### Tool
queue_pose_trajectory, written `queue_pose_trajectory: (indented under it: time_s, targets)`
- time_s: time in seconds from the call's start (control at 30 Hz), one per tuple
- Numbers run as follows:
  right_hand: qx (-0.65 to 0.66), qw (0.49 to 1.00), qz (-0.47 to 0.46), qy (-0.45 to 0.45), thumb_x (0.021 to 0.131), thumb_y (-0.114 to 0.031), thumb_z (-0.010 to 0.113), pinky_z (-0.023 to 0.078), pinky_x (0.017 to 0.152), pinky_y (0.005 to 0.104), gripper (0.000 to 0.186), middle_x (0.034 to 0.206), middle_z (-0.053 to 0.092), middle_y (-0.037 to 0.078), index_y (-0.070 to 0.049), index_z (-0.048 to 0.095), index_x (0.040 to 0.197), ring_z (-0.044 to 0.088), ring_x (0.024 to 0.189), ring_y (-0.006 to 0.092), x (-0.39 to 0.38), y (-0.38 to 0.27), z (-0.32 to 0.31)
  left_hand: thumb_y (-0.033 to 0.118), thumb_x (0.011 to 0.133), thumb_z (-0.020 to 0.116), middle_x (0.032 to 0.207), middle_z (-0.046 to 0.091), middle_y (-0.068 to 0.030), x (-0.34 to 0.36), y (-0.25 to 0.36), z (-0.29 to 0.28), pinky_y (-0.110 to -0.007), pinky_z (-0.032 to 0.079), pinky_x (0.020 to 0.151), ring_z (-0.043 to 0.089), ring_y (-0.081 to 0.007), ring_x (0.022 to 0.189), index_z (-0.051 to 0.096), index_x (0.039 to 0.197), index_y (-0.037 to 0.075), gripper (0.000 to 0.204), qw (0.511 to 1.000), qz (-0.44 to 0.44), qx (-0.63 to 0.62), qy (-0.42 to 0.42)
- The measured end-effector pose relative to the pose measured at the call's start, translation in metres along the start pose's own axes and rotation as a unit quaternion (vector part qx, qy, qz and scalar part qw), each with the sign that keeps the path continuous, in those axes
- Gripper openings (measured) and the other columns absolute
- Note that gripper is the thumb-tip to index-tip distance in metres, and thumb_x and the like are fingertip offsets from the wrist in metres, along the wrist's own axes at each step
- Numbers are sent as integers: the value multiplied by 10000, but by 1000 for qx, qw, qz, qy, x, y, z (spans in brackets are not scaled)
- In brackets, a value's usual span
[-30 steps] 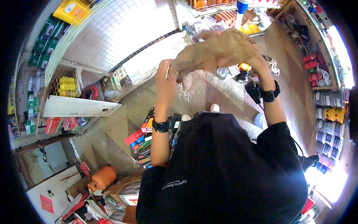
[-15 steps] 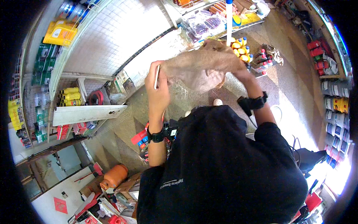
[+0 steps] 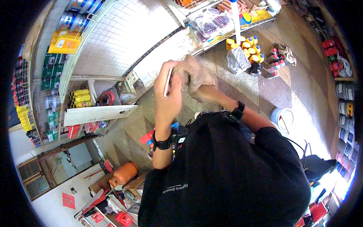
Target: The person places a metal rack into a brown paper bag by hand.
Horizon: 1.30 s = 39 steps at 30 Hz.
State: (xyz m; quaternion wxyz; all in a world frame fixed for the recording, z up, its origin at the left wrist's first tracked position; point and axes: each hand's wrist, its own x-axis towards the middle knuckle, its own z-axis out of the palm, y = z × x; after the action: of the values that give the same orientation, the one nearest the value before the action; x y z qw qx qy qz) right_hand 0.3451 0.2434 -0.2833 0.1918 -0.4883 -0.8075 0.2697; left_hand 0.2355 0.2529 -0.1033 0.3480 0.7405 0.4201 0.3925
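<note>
Brown crumpled cloth (image 3: 194,75) sits bunched over the right hand (image 3: 196,89), which grips it just right of the left hand (image 3: 169,94), whose fingers clasp a thin white upright stick (image 3: 167,82) touching the cloth's edge.

Open floor right of centre, clutter ringing it

The hands, left hand (image 3: 168,96) and right hand (image 3: 196,81) on a crumpled brown cloth (image 3: 193,72), are raised at upper centre with open air around them. The tiled floor (image 3: 302,94) at right lies open between the yellow bottles (image 3: 249,47) above and the white bucket (image 3: 283,118) at right centre. At left, a white shelf board (image 3: 98,113) juts out; an orange gas cylinder (image 3: 123,173) blocks the lower left.
</note>
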Motion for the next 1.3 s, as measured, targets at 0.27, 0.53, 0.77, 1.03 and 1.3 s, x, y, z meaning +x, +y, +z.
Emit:
queue_pose_trajectory:
  time_s: [0.27,0.53,0.77,1.03,1.3]
  targets:
    - [324,932,20,160,889,-226,474,492,773,277,391,1064,568,87,7,477,1203,575,914,162,-7,-10,-23,33,829,558,902,563,-146,-11,19,10,-331,444,763,567,-243,822,524,990,-1,168,996,69,33,-35]
    - [452,852,15,262,853,-137,503,473,758,232,345,1032,535,65,-10,472,1172,536,936,120,21,7,-36,-3,787,583,1055,567,-114,10,19,21,-270,440,741,530,-167,758,523,1073,13,292,988,109,3,-108]
    - [523,799,-88,284,860,-113,503,439,892,316,223,1076,589,146,10,566,1034,560,1004,227,32,0,-82,45,872,516,985,585,-65,9,-25,-27,-246,429,729,518,-99,776,529,1082,13,213,986,42,27,159]
    - [96,944,-32,313,828,-144,518,423,919,312,263,1071,578,142,-6,580,1043,552,1018,252,-12,28,-51,27,779,669,977,580,-30,1,-56,17,-234,418,693,483,-87,729,500,1100,45,363,1000,4,9,-23]
    - [341,902,-41,263,817,-95,498,421,795,351,228,954,535,137,-16,527,1029,521,923,274,1,41,-14,5,764,667,880,588,-17,4,-68,57,-233,396,630,472,-91,667,502,1064,51,345,999,-27,-16,-44]
